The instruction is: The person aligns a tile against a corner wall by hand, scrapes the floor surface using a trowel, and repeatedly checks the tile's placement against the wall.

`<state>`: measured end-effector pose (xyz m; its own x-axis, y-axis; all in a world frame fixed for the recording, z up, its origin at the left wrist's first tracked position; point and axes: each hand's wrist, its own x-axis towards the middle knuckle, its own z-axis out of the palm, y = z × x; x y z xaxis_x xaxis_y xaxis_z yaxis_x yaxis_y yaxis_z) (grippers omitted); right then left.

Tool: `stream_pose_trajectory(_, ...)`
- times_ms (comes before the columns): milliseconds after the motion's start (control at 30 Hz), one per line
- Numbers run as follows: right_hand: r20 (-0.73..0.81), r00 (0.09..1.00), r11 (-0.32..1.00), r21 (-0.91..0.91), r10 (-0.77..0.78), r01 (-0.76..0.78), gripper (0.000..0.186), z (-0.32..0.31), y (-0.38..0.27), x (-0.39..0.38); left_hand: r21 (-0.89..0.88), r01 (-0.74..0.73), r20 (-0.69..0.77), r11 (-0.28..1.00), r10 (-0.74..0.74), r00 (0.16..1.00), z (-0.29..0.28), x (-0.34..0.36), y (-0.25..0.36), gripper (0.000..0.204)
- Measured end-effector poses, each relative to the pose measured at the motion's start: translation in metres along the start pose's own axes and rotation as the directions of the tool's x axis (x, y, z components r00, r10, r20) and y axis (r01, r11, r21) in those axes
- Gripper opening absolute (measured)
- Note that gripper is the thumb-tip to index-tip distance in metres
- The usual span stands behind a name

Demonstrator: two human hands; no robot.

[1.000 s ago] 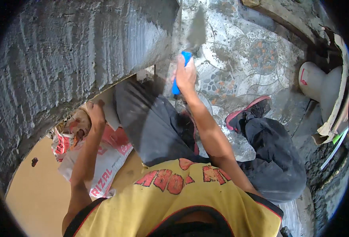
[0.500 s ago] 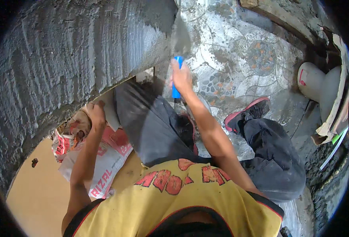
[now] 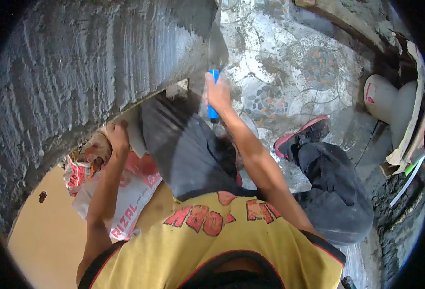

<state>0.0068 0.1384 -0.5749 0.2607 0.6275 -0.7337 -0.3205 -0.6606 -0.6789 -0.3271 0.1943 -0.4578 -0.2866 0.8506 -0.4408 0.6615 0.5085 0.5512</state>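
Note:
My right hand (image 3: 218,94) grips the blue handle (image 3: 213,110) of a trowel. Its blurred grey blade (image 3: 217,53) reaches up along the right end of the rough, grey cement-coated surface (image 3: 97,53). At the lower edge of that surface, my left hand (image 3: 118,136) has its fingers curled on something pale that I cannot make out. Crumpled sacks with red print (image 3: 82,178) lie beside and below my left hand, on a tan board (image 3: 48,231).
A patterned, mortar-smeared tile floor (image 3: 299,48) stretches ahead of my bent legs (image 3: 174,149) and shoe (image 3: 301,130). At the right are a white bowl-shaped fixture (image 3: 381,98), torn cardboard (image 3: 414,72) and a thin white strip (image 3: 407,183). A rough beam (image 3: 347,29) runs along the top right.
My right hand with the trowel has moved slightly left and down, and the blade now sits nearer the cement surface's end. My left hand stays at the lower edge.

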Motion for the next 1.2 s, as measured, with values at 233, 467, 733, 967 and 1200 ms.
stream_pose_trajectory(233, -0.157, 0.981, 0.986, 0.105, -0.111, 0.129, 0.046, 0.009, 0.002, -0.018, -0.023, -0.156, -0.043, 0.988, 0.155, 0.987, -0.006, 0.020, -0.026, 0.012)
stream_pose_trajectory(467, -0.314, 0.937, 0.931, 0.275, -0.149, 0.240, 0.053, 0.004, 0.004, -0.022, -0.161, -0.123, -0.045, 0.979, 0.117, 0.992, -0.002, 0.005, -0.018, 0.008)
stream_pose_trajectory(733, -0.304, 0.922, 0.931, 0.195, -0.242, 0.308, 0.046, -0.002, 0.000, -0.016, -0.148, -0.123, -0.050, 0.981, 0.116, 0.992, 0.004, -0.002, -0.007, 0.013)
stream_pose_trajectory(967, -0.229, 0.952, 0.938, 0.234, -0.202, 0.256, 0.048, -0.003, -0.022, -0.018, -0.072, -0.098, -0.078, 0.993, 0.092, 0.993, -0.008, 0.006, -0.022, 0.016)
stream_pose_trajectory(1200, -0.079, 0.993, 0.982, 0.159, -0.093, 0.104, 0.048, -0.002, -0.024, -0.014, -0.012, -0.049, -0.036, 0.999, 0.048, 0.998, -0.008, -0.002, -0.004, 0.016)
